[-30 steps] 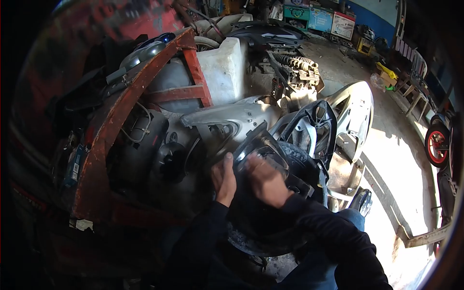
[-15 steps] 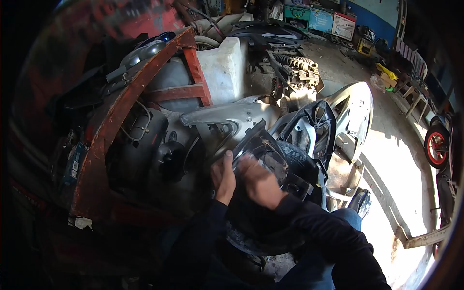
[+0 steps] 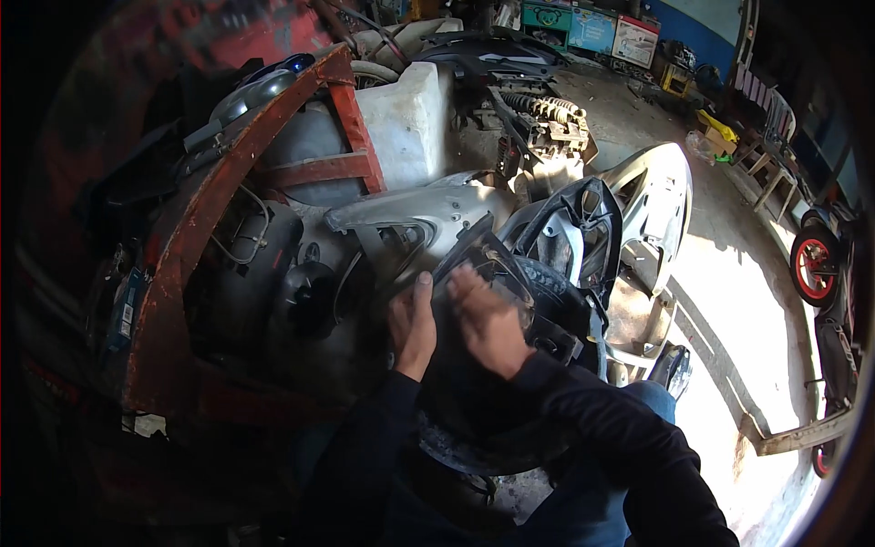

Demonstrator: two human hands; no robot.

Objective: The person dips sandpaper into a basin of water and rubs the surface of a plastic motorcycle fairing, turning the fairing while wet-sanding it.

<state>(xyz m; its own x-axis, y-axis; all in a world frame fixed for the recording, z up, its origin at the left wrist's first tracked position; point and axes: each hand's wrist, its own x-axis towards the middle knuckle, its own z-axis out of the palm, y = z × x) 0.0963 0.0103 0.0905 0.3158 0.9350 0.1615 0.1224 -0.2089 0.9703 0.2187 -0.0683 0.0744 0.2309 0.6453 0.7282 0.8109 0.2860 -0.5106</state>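
A dark, glossy panel (image 3: 499,264) stands tilted in front of me, above a black round rim or tire (image 3: 456,448) between my legs. My left hand (image 3: 413,330) is against the panel's left side, thumb up, with its fingers partly hidden behind the edge; it seems to hold the panel. On the panel's near face lies my right hand (image 3: 485,325), its fingers together and slightly blurred; whether anything is under them is hidden. Just beyond the panel is a silver-grey fairing (image 3: 428,211). A black plastic frame (image 3: 597,228) stands to the right.
A red metal frame (image 3: 196,210) rises at the left, beside a dark cylindrical tank (image 3: 264,246). Behind are a pale concrete block (image 3: 410,118) and a shock absorber (image 3: 547,109). A white fairing (image 3: 663,201) stands right. A red-rimmed wheel (image 3: 814,266) is at the far right.
The whole view has shifted slightly, with things appearing further left and up. My right hand has moved a little over the panel and is less blurred. My left hand keeps its place on the edge.
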